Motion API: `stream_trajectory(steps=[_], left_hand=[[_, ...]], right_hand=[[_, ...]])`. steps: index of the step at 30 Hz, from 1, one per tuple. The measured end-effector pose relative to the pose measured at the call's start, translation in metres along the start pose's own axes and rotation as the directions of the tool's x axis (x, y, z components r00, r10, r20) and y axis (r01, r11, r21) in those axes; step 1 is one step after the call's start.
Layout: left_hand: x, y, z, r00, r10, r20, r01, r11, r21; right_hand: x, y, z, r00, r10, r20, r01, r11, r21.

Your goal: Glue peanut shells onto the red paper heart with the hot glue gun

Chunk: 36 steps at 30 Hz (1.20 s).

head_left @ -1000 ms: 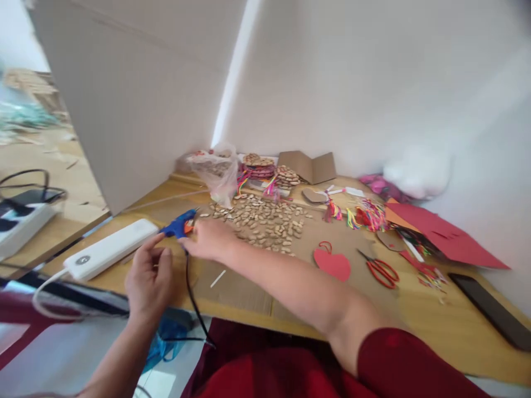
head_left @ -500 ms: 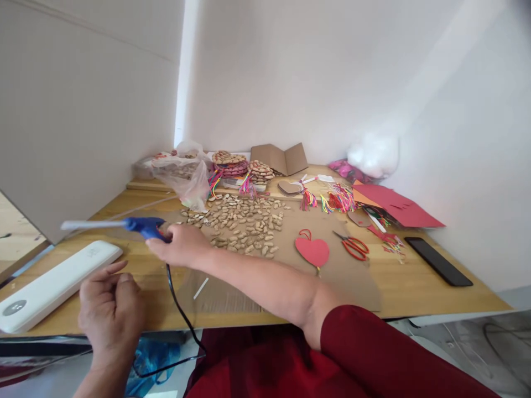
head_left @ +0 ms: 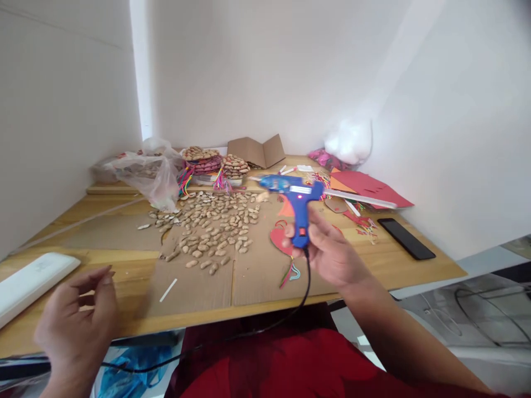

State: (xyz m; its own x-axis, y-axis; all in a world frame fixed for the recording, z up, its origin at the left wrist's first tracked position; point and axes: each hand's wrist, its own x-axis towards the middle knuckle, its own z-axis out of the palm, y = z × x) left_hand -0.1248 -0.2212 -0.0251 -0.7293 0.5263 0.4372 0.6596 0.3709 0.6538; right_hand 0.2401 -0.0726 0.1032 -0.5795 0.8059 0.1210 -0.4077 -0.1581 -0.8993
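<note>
My right hand [head_left: 332, 251] grips the handle of a blue hot glue gun [head_left: 292, 193], held upright above the table with its nozzle pointing left and a white glue stick sticking out to the right. Its black cord [head_left: 305, 287] hangs down over the table edge. Under the gun lies a red paper heart [head_left: 279, 239], partly hidden by my hand. My left hand [head_left: 77, 320] hovers near the table's front left edge, fingers loosely apart, holding nothing. A heap of peanut shells [head_left: 211, 226] is spread on brown cardboard [head_left: 199, 287].
A white power strip [head_left: 29, 284] lies at the left edge. At the back are a plastic bag [head_left: 145, 168], shell-covered pieces with coloured tassels [head_left: 215, 166], folded cardboard [head_left: 257, 150] and red paper sheets [head_left: 369, 185]. A black phone [head_left: 406, 237] lies at the right.
My right hand has lifted the glue gun from the left side of the table and carried it right, turning it upright. My left hand has drawn back toward the front edge.
</note>
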Motion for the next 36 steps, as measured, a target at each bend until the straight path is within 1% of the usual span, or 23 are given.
stream_trajectory(steps=[1,3,4,6,7,8,9,10,11,13,14,15,17,19,22,24,27,29,30,31,34,35,36], left_hand=[[-0.007,0.016,0.003,0.999,0.040,-0.026,-0.041,0.999,-0.026],[-0.021,0.053,0.012,0.953,0.301,0.004,-0.295,0.935,-0.198],[-0.027,0.072,0.018,0.890,0.454,0.039,-0.426,0.860,-0.282],[-0.032,0.105,0.029,0.683,0.725,0.091,-0.643,0.656,-0.395],[-0.029,0.117,0.034,0.620,0.781,0.076,-0.698,0.593,-0.401],[-0.024,0.127,0.038,0.590,0.805,0.061,-0.730,0.565,-0.385],[-0.015,0.134,0.041,0.603,0.797,0.033,-0.736,0.572,-0.362],[-0.005,0.138,0.044,0.652,0.758,-0.012,-0.720,0.615,-0.322],[0.008,0.141,0.045,0.730,0.682,-0.047,-0.664,0.691,-0.286],[0.032,0.140,0.045,0.907,0.420,-0.046,-0.413,0.858,-0.306],[0.041,0.139,0.045,0.951,0.289,-0.111,-0.309,0.880,-0.360],[0.049,0.138,0.044,0.971,0.222,-0.094,-0.241,0.886,-0.396],[0.055,0.139,0.045,0.979,0.199,-0.032,-0.196,0.906,-0.375],[0.052,0.145,0.048,0.950,0.270,0.157,-0.216,0.932,-0.292],[0.038,0.164,0.054,0.814,0.336,0.474,-0.208,0.931,-0.301],[0.028,0.183,0.058,0.760,0.345,0.551,-0.085,0.893,-0.442],[0.015,0.212,0.065,0.738,0.350,0.577,0.209,0.695,-0.688],[0.004,0.230,0.070,0.657,0.409,0.633,0.368,0.558,-0.744],[-0.002,0.238,0.073,0.601,0.446,0.663,0.421,0.528,-0.737],[-0.008,0.245,0.076,0.517,0.492,0.701,0.462,0.528,-0.712],[-0.021,0.256,0.078,0.185,0.594,0.783,0.492,0.634,-0.597],[-0.021,0.255,0.075,0.113,0.610,0.784,0.468,0.664,-0.583],[-0.017,0.252,0.069,0.097,0.623,0.777,0.436,0.675,-0.595]], right_hand=[[-0.010,-0.008,-0.009,0.999,-0.010,-0.051,0.010,1.000,-0.004],[-0.025,-0.022,-0.022,0.991,-0.054,-0.121,0.052,0.998,-0.017],[-0.031,-0.028,-0.026,0.986,-0.076,-0.145,0.074,0.997,-0.021],[-0.041,-0.039,-0.033,0.979,-0.117,-0.165,0.117,0.993,-0.008],[-0.045,-0.044,-0.036,0.977,-0.132,-0.165,0.135,0.991,0.007],[-0.049,-0.048,-0.039,0.977,-0.141,-0.163,0.147,0.989,0.027],[-0.052,-0.052,-0.043,0.976,-0.141,-0.164,0.151,0.987,0.051],[-0.055,-0.055,-0.047,0.977,-0.130,-0.170,0.145,0.986,0.079],[-0.058,-0.057,-0.052,0.978,-0.105,-0.181,0.126,0.986,0.106],[-0.062,-0.056,-0.063,0.975,-0.035,-0.219,0.069,0.986,0.152],[-0.063,-0.054,-0.069,0.969,0.002,-0.245,0.040,0.985,0.167],[-0.064,-0.051,-0.074,0.961,0.032,-0.275,0.017,0.985,0.172],[-0.063,-0.043,-0.082,0.941,0.072,-0.330,-0.021,0.987,0.156],[-0.062,-0.035,-0.085,0.931,0.090,-0.353,-0.052,0.992,0.117],[-0.059,-0.025,-0.082,0.933,0.092,-0.348,-0.081,0.996,0.047],[-0.057,-0.020,-0.077,0.938,0.091,-0.335,-0.092,0.996,0.015],[-0.057,-0.013,-0.069,0.944,0.105,-0.312,-0.114,0.993,-0.010],[-0.057,-0.008,-0.064,0.950,0.109,-0.293,-0.122,0.992,-0.025],[-0.057,-0.005,-0.062,0.953,0.108,-0.283,-0.121,0.992,-0.029],[-0.056,-0.003,-0.061,0.956,0.106,-0.274,-0.119,0.992,-0.031],[-0.056,0.003,-0.059,0.959,0.106,-0.264,-0.118,0.993,-0.030],[-0.056,0.004,-0.059,0.957,0.104,-0.270,-0.117,0.993,-0.033],[-0.056,0.005,-0.059,0.954,0.101,-0.281,-0.116,0.993,-0.037]])
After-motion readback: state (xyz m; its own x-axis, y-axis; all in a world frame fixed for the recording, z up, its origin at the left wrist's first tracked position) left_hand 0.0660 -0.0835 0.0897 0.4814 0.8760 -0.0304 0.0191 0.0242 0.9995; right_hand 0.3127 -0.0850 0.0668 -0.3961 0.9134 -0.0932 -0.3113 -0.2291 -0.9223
